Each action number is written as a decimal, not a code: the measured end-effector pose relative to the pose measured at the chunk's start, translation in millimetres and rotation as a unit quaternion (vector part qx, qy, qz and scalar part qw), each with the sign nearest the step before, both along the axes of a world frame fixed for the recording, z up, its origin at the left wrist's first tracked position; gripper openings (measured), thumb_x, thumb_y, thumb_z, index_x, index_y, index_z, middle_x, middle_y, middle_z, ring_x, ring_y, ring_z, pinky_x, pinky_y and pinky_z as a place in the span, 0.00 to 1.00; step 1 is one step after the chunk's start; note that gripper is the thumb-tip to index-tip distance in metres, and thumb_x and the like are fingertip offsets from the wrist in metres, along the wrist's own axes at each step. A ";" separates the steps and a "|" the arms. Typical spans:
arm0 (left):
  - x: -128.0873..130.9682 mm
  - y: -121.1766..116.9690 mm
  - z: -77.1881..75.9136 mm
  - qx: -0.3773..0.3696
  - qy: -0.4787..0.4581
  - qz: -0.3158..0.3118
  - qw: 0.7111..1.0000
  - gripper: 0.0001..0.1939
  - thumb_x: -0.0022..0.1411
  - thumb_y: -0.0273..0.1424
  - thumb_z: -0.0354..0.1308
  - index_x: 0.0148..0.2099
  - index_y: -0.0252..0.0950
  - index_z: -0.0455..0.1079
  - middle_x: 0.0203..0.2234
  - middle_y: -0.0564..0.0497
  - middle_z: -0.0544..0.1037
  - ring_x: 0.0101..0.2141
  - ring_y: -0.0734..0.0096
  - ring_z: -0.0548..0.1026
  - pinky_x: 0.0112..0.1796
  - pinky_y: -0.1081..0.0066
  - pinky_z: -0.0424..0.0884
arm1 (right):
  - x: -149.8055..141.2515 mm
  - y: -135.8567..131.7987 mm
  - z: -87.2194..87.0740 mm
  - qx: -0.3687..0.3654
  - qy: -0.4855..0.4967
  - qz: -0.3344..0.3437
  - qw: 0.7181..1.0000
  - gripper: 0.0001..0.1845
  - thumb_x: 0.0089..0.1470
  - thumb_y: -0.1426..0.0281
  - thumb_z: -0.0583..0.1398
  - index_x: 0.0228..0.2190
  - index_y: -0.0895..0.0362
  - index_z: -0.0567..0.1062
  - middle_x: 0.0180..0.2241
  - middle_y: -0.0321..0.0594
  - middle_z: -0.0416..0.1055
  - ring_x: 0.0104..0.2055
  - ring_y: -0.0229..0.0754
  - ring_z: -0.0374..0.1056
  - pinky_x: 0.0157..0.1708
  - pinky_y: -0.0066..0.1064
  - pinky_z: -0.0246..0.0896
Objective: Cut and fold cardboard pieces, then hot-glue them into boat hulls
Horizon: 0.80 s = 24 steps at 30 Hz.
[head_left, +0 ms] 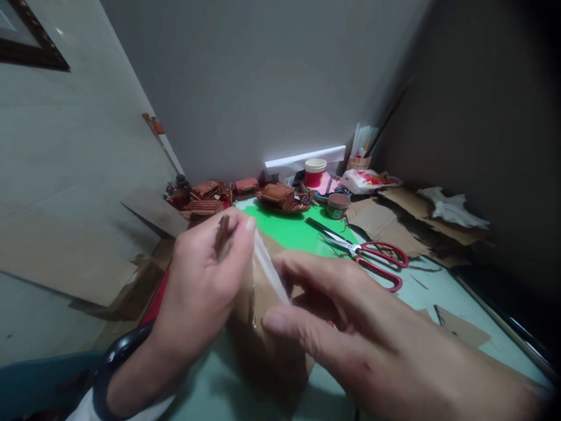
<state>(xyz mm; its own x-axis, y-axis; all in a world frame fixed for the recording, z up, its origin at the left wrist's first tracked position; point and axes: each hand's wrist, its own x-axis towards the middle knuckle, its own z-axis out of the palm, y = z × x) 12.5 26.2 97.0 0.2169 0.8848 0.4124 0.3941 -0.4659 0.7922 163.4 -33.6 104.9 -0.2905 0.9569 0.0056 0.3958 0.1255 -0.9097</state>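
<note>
A piece of brown cardboard (274,356) stands upright between my hands, blurred near the bottom. Along its upper edge runs a narrow white strip (270,266), which could be tape or a paper edge. My left hand (214,269) is closed, thumb and forefinger pinching the far end of the cardboard by the strip. A dark brown sliver (222,231) shows between its fingers. From the right, my right hand (350,310) grips the near end, with the thumb on the cardboard's face and the other fingers behind, partly hidden.
Red-handled scissors (379,257) lie on a green sheet (280,225) to the right. Behind are brown painted pieces (278,196), a red-and-white cup (315,173) and a small jar (338,206). Cardboard scraps (385,225) pile up at right, beside a dark glossy object (504,316).
</note>
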 end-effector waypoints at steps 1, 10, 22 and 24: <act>-0.2 1.5 -0.4 -0.006 -0.004 -0.005 1.000 0.16 0.67 0.32 0.53 0.25 0.39 0.59 0.20 0.58 0.60 0.21 0.77 0.58 0.20 0.73 0.56 | -0.1 0.6 0.7 -0.006 0.007 0.000 1.000 0.08 0.61 0.69 0.57 0.29 0.55 0.66 0.30 0.35 0.68 0.31 0.38 0.63 0.26 0.29 0.51; 3.2 7.7 -8.0 0.005 0.000 -0.014 1.000 0.18 0.66 0.31 0.53 0.24 0.39 0.56 0.20 0.58 0.60 0.21 0.76 0.58 0.21 0.72 0.55 | -7.0 6.8 -2.1 -0.027 0.003 -0.047 0.999 0.11 0.56 0.72 0.60 0.25 0.55 0.63 0.27 0.34 0.67 0.27 0.38 0.63 0.22 0.29 0.53; 4.6 7.1 -5.7 -0.004 0.010 -0.011 1.000 0.17 0.66 0.33 0.53 0.24 0.39 0.57 0.19 0.58 0.60 0.20 0.77 0.58 0.20 0.72 0.55 | -4.8 2.8 -0.2 -0.021 0.000 -0.061 0.998 0.07 0.57 0.70 0.57 0.27 0.54 0.63 0.28 0.34 0.67 0.26 0.37 0.63 0.21 0.27 0.55; 4.7 6.5 -5.3 -0.003 0.009 -0.013 1.000 0.18 0.66 0.32 0.53 0.24 0.39 0.56 0.20 0.58 0.60 0.20 0.77 0.57 0.21 0.72 0.55 | -5.3 2.6 0.5 -0.029 -0.011 -0.058 0.998 0.08 0.57 0.70 0.57 0.27 0.54 0.64 0.28 0.34 0.67 0.27 0.38 0.64 0.21 0.27 0.54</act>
